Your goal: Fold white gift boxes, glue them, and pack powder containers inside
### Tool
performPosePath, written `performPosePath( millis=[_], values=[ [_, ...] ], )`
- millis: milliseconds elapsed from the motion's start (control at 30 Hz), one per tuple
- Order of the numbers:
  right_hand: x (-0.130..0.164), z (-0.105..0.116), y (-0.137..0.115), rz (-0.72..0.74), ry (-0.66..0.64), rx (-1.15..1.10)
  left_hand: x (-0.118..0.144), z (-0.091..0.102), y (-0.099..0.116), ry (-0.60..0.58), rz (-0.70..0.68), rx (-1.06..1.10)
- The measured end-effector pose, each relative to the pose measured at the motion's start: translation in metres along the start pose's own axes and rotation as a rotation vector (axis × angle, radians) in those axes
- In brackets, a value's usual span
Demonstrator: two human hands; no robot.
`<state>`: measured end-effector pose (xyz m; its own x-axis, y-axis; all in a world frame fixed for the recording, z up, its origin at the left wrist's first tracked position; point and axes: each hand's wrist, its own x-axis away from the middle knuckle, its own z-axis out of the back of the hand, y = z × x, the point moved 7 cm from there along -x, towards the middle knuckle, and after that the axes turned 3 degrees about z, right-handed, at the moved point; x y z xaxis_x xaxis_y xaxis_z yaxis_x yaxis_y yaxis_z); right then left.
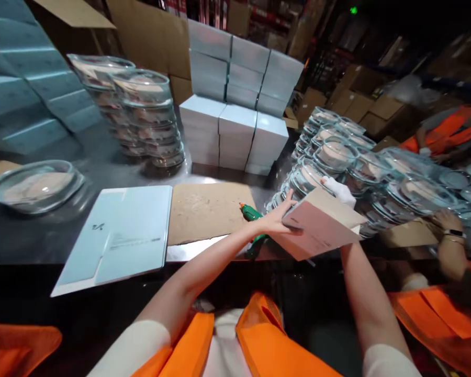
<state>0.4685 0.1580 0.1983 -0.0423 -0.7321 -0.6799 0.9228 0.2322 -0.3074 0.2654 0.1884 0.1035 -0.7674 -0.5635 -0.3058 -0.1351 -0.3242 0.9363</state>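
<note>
Held up in front of me at the table's edge is a pale carton, tilted and partly opened out, with faint print on its near side. My left hand grips its left edge, thumb raised and fingers against the side. My right hand, in a white glove, holds the carton's far upper edge; part of it is hidden behind the board. Beside my left wrist a green glue gun with an orange tip lies on a brown cardboard sheet. Left of that sheet rests a stack of flat pale-blue cartons.
Stacked white boxes stand at the back. Clear round dishes form stacks on the left and right; a single dish sits far left. A co-worker's hand reaches among dishes at right. Another person is farther back.
</note>
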Motion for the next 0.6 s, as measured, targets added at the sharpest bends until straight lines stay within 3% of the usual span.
performPosePath(
  millis=[167, 300, 467, 600],
  values=[
    [0.010, 0.001, 0.020, -0.046, 0.159, -0.063, 0.026, 0.014, -0.014, 0.143, 0.061, 0.116],
    [0.013, -0.005, 0.020, -0.065, 0.223, -0.094, 0.031, 0.015, -0.012, 0.054, 0.054, 0.018],
    [0.004, 0.000, 0.011, -0.030, 0.192, -0.114, 0.021, 0.010, -0.009, -0.049, 0.103, -0.004],
    [-0.009, 0.015, 0.029, -0.177, 0.301, -0.164, 0.018, 0.008, -0.019, -0.023, 0.183, 0.065]
  ],
)
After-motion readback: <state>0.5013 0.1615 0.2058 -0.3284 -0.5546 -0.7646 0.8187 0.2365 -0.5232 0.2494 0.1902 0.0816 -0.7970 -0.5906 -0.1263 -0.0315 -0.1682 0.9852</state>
